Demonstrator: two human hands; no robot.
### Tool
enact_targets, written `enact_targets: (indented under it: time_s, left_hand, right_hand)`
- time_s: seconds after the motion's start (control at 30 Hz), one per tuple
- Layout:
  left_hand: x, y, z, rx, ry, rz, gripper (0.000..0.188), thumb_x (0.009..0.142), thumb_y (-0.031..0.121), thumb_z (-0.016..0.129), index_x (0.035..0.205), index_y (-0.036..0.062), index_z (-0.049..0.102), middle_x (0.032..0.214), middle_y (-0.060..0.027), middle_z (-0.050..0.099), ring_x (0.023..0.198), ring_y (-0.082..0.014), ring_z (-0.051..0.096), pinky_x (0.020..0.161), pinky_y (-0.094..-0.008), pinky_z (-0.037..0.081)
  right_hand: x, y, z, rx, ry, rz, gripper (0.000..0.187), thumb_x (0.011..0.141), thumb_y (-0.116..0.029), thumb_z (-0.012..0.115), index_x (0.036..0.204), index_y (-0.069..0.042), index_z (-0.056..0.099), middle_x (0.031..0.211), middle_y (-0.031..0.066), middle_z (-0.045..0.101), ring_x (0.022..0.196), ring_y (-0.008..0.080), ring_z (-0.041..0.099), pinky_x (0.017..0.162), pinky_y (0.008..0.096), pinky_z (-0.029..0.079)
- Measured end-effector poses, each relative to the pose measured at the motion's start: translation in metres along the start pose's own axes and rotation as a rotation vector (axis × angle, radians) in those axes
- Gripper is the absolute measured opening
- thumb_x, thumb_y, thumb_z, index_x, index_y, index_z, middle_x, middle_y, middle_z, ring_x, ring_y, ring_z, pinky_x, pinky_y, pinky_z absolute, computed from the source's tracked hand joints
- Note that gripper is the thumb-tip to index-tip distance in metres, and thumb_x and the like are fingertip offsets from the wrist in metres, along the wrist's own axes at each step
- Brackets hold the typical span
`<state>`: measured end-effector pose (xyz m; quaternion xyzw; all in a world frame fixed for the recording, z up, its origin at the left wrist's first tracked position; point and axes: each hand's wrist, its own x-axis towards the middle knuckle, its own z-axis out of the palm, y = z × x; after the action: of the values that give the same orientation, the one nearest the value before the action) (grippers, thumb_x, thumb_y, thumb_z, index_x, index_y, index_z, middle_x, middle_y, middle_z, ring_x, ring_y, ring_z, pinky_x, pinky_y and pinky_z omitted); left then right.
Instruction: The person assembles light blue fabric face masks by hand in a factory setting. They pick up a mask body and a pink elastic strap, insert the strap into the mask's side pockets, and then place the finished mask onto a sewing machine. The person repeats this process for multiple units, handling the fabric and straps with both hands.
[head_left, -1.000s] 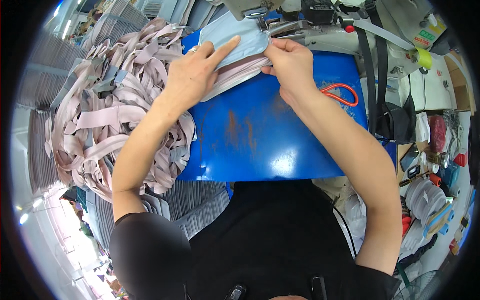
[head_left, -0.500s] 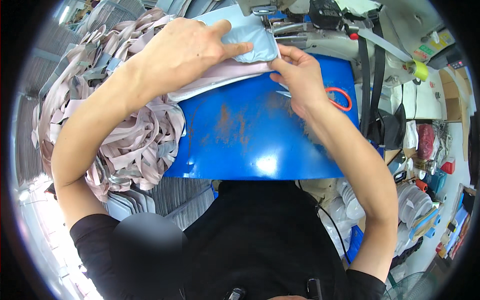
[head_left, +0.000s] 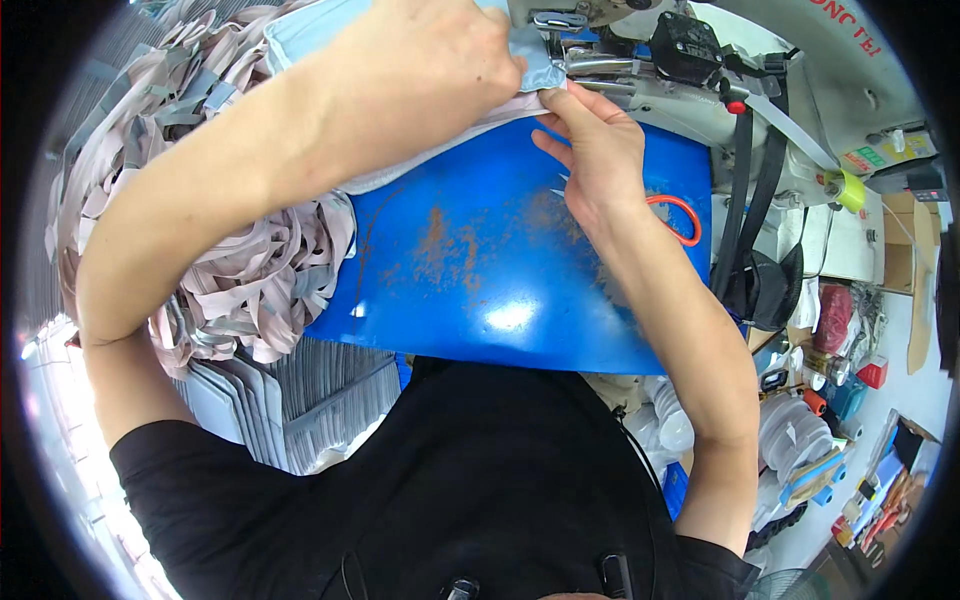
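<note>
A light-blue fabric piece point(head_left: 305, 38) lies at the top with a pale pink layer point(head_left: 525, 103) along its lower edge, close to the metal foot of a sewing machine point(head_left: 800, 30). My left hand point(head_left: 440, 55) rests on the fabric with its fingers curled down; its fingertips are hidden. My right hand point(head_left: 605, 150) pinches the fabric's corner between thumb and forefinger, just below the machine's metal parts. Beneath the right hand lies a pair of scissors with red handles point(head_left: 690, 222), partly covered; its blade tips show left of the hand.
A blue work surface point(head_left: 430, 300) with brown scuffs lies before me. Pink and grey fabric strips point(head_left: 250, 275) are heaped at left, above stacked grey panels point(head_left: 235, 400). Black straps point(head_left: 755, 200) hang at right. Farther right stand a cardboard box point(head_left: 900, 240) and white spools point(head_left: 795, 435).
My left hand has moved up and right toward the machine foot, its outstretched fingers now curled. The fabric has shifted upward with it. My right hand keeps its pinch at the corner.
</note>
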<state>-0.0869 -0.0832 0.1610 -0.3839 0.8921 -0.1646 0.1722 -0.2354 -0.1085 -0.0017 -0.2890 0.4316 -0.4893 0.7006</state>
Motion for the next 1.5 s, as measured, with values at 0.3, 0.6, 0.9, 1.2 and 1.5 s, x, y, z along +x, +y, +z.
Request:
enact_targets:
  time_s: [0.3, 0.6, 0.9, 1.2, 1.5]
  left_hand:
    - [0.012, 0.056, 0.040, 0.033, 0.240, -0.194, 0.028, 0.088, 0.013, 0.065, 0.112, -0.0005, 0.070, 0.079, -0.0124, 0.068, 0.067, -0.0279, 0.073, 0.058, -0.0347, 0.057]
    - [0.047, 0.082, 0.058, -0.284, 0.268, -0.397, 0.028, 0.082, 0.011, 0.066, 0.103, -0.0080, 0.064, 0.084, -0.0195, 0.071, 0.072, -0.0358, 0.073, 0.062, -0.0415, 0.059]
    - [-0.016, 0.134, 0.081, -0.592, 0.633, -0.420, 0.067, 0.069, 0.014, 0.075, 0.133, 0.0028, 0.061, 0.143, -0.0217, 0.054, 0.102, -0.0350, 0.066, 0.084, -0.0452, 0.056]
    - [-0.003, 0.118, 0.090, -0.527, 0.836, -0.181, 0.034, 0.069, -0.005, 0.071, 0.102, 0.0024, 0.069, 0.105, -0.0084, 0.075, 0.086, -0.0265, 0.068, 0.073, -0.0359, 0.056]
    - [0.023, 0.065, 0.093, -0.389, 0.733, -0.113, 0.032, 0.071, 0.000, 0.070, 0.103, 0.0038, 0.070, 0.099, -0.0064, 0.072, 0.084, -0.0254, 0.066, 0.069, -0.0356, 0.057]
  right_hand:
    - [-0.002, 0.007, -0.005, 0.126, 0.015, -0.052, 0.021, 0.091, -0.004, 0.072, 0.110, 0.003, 0.072, 0.105, 0.0117, 0.074, 0.090, 0.0176, 0.071, 0.076, 0.0342, 0.059]
    - [-0.019, 0.014, -0.023, 0.063, -0.101, -0.195, 0.029, 0.091, -0.005, 0.072, 0.118, 0.007, 0.071, 0.101, 0.0133, 0.075, 0.087, 0.0157, 0.071, 0.079, 0.0285, 0.056]
    - [-0.068, 0.015, -0.059, -0.707, -0.049, -0.513, 0.037, 0.079, -0.010, 0.072, 0.115, -0.001, 0.076, 0.098, 0.0125, 0.067, 0.081, 0.0216, 0.069, 0.077, 0.0353, 0.055]
    - [-0.076, 0.020, -0.049, -0.163, -0.134, -0.167, 0.023, 0.094, -0.006, 0.069, 0.116, 0.001, 0.075, 0.109, 0.0086, 0.059, 0.086, 0.0130, 0.068, 0.065, 0.0230, 0.061]
    - [-0.028, 0.021, -0.023, 0.068, -0.152, -0.139, 0.026, 0.096, -0.010, 0.071, 0.119, 0.003, 0.072, 0.101, 0.0066, 0.068, 0.088, 0.0154, 0.071, 0.068, 0.0289, 0.062]
